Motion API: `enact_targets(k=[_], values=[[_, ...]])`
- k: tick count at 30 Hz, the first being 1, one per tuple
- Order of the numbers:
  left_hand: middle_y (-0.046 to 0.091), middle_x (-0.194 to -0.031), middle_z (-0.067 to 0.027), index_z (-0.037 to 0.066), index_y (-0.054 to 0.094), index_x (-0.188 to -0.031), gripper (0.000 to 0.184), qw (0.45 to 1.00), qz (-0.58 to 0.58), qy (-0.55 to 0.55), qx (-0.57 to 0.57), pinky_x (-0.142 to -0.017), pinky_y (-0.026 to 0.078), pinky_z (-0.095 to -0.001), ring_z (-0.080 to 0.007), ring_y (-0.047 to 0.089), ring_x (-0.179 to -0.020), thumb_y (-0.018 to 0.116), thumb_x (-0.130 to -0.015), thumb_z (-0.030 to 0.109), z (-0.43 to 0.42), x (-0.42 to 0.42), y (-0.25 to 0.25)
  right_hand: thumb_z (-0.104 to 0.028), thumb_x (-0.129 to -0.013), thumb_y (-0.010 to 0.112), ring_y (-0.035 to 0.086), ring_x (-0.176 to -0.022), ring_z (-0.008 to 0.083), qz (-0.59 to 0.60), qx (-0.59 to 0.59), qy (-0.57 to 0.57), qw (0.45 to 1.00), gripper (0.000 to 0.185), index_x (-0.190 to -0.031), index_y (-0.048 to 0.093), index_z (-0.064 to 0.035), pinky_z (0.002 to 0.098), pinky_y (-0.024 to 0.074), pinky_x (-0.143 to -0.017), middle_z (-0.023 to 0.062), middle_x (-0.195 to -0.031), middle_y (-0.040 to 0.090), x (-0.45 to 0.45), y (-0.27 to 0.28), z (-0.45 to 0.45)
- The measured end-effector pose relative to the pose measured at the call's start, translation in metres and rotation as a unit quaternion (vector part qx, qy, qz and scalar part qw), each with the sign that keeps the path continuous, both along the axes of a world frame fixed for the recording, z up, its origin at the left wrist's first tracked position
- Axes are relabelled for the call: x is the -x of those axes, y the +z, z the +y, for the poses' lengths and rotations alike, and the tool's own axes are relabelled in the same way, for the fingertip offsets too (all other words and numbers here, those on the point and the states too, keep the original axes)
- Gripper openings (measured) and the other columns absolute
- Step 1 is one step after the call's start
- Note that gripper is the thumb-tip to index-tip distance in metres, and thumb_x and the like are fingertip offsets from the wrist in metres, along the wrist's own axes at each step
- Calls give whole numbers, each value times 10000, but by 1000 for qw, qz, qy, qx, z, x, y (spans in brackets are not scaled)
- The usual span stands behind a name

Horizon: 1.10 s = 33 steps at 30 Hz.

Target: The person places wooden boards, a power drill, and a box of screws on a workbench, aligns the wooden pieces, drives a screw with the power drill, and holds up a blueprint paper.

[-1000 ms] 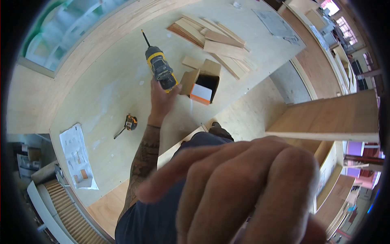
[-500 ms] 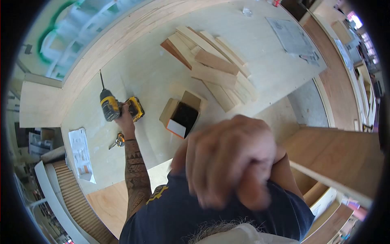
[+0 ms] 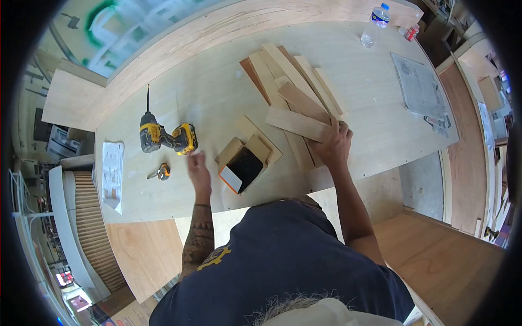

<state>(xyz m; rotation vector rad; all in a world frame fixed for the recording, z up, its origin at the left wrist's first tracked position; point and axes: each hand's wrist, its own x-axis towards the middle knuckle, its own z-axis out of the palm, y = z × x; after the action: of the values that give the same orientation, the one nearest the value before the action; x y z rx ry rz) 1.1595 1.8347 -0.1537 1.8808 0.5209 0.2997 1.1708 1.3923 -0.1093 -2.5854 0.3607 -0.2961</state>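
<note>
My left hand (image 3: 199, 169) is just below the battery of a yellow and black cordless drill (image 3: 151, 135), slightly blurred, loosely open and holding nothing. The drill lies on the plywood tabletop (image 3: 228, 81), its long bit pointing away from me. Over on the right, my right hand (image 3: 336, 144) is closed round the near end of a short wooden strip (image 3: 298, 124). That strip lies across a pile of wooden strips (image 3: 288, 70); the fingertips are partly hidden. Between my hands stands an open cardboard box (image 3: 243, 165) with dark contents that I cannot make out.
A small orange and black tool (image 3: 163, 171) lies beside a printed sheet (image 3: 112, 176) at left. At the far right are a water bottle (image 3: 375, 26), a red can (image 3: 412, 32) and a plastic-covered sheet (image 3: 418, 84). A raised wooden edge (image 3: 201, 38) borders the back.
My left hand has let go of the drill and drawn back toward me. My right hand, earlier raised close to the camera, has reached down to the wooden strips and gripped one.
</note>
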Motion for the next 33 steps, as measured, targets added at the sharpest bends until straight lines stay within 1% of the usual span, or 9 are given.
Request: enact_targets(k=[2, 4, 11, 14, 18, 22, 24, 29, 33], values=[[669, -1273, -164, 36, 639, -1425, 464, 996, 24, -89, 9, -1042, 478, -374, -259, 644, -1140, 684, -1031, 277, -43, 30, 12, -434, -639, 975, 446, -1338, 511, -5, -24, -1, 1000, 1063, -1513, 492, -70, 576, 396, -1136, 287, -1455, 468, -6, 2, -5], [657, -1288, -191, 65, 654, -1419, 490, 947, -6, -197, -255, -1053, 473, -432, -324, 619, -1183, 729, -988, 285, -66, 38, 34, -383, -659, 960, 496, -1307, 456, -1, 11, -13, 1000, 928, -1429, 570, -43, 550, 441, -1080, 265, -1373, 528, -4, 8, -4], [666, -1234, -216, 65, 721, -1325, 419, 926, 55, -273, -256, -1016, 490, -481, -381, 617, -1166, 758, -940, 225, -54, 19, 52, -275, -687, 936, 603, -1181, 401, -38, -16, -11, 999, 683, -1238, 645, 7, 525, 471, -999, 210, -1167, 673, 3, 21, -38], [700, -1104, -227, 50, 749, -1250, 322, 920, 20, -286, -266, -935, 525, -463, -395, 664, -1049, 728, -948, 158, -54, 15, 54, -219, -689, 933, 649, -1084, 421, -216, 4, 11, 976, 644, -1216, 642, 9, 521, 501, -960, 216, -1117, 692, -3, 16, -78], [702, -921, -240, 7, 750, -1145, 206, 930, -29, -231, -284, -790, 546, -463, -417, 692, -869, 673, -978, 100, -36, 27, 61, -220, -734, 924, 688, -974, 451, -114, 22, -52, 992, 681, -1278, 614, 46, 533, 551, -890, 251, -1090, 702, -8, 5, -128], [709, -909, -258, -15, 739, -1114, 186, 949, 7, -163, -271, -708, 539, -463, -429, 701, -796, 656, -1003, 109, 8, 62, 76, -278, -771, 917, 636, -1138, 459, -93, -14, -121, 988, 862, -1448, 502, 58, 543, 518, -968, 288, -1234, 649, 1, -29, -135], [684, -820, -178, -33, 729, -1099, 225, 957, 78, -126, -251, -709, 521, -404, -241, 656, -736, 631, -1028, 156, 40, 88, 82, -291, -783, 911, 607, -1193, 464, -125, 44, -154, 979, 909, -1493, 462, 56, 540, 505, -999, 300, -1288, 622, 6, -21, -121], [606, -712, -85, -63, 696, -1014, 272, 952, 118, -12, -281, -629, 457, -379, -150, 524, -676, 622, -1042, 198, 129, 151, 93, -323, -788, 906, 506, -1327, 483, -35, -94, 103, 990, 962, -1539, 419, 31, 546, 419, -1134, 310, -1392, 557, 8, 20, -19], [569, -671, -90, -63, 652, -891, 324, 955, 150, 107, -232, -625, 447, -396, -165, 508, -644, 618, -1045, 220, 218, 184, 82, -494, -758, 891, 407, -1431, 500, 42, -5, 123, 991, 1185, -1628, 266, 12, 585, 367, -1180, 306, -1589, 384, -13, 4, 57]])
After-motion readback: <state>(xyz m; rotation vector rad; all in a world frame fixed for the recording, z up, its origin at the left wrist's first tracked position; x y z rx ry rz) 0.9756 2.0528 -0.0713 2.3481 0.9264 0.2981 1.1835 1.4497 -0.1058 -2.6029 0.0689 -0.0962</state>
